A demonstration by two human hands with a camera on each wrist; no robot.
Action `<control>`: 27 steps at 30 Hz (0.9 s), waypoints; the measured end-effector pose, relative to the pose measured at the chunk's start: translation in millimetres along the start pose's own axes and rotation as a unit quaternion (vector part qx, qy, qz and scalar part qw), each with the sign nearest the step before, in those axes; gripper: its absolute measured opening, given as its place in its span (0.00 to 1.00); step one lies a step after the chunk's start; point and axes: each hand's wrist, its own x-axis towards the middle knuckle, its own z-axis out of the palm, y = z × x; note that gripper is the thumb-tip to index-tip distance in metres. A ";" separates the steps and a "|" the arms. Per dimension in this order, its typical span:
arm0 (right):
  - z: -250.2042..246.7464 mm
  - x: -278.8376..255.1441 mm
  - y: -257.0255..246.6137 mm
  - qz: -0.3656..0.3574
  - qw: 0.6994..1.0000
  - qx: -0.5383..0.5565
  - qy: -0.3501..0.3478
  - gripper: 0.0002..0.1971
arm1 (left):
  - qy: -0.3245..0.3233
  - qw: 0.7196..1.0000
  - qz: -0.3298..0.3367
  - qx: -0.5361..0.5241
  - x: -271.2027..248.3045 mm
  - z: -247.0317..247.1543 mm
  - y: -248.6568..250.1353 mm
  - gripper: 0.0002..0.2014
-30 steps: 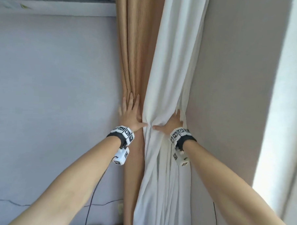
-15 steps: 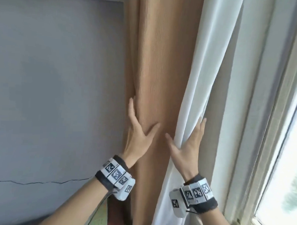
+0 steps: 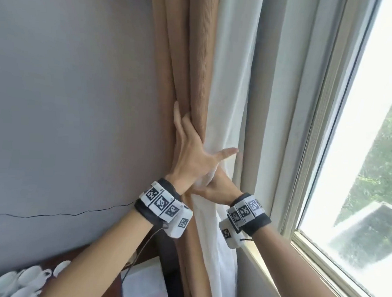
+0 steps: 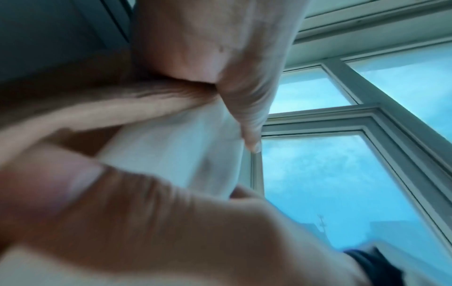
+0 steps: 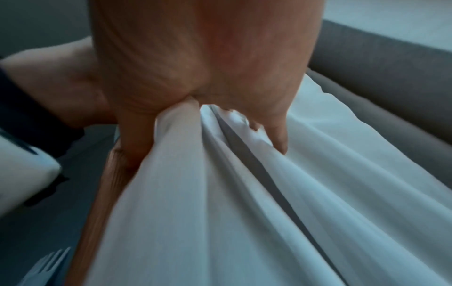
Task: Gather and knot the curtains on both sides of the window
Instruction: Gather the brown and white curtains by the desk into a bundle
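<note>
Tan curtain (image 3: 189,69) and white curtain (image 3: 231,82) are hanging bunched between grey wall (image 3: 69,98) and window (image 3: 371,133). Left hand (image 3: 190,157) is spreading wide: fingers straight along the tan curtain's left edge, thumb stretching across the white curtain. Right hand (image 3: 213,188), just below and touching it, is gripping the white curtain's folds with curled fingers.

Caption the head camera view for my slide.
Left hand spans tan curtain and white curtain; right hand grips the white curtain below.
</note>
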 end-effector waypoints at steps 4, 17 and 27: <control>-8.8 -10.3 -8.3 -0.003 0.998 0.025 -0.065 0.51 | 0.063 0.997 -0.034 -0.017 17.6 -13.9 -5.5 0.57; -103.2 5.8 32.0 0.166 0.940 0.078 0.287 0.78 | -0.007 0.980 -0.201 -0.001 22.4 -9.6 -6.1 0.30; -73.5 14.4 20.6 0.053 0.975 0.201 0.072 0.61 | -0.006 0.975 -0.212 -0.068 36.4 12.9 -6.4 0.72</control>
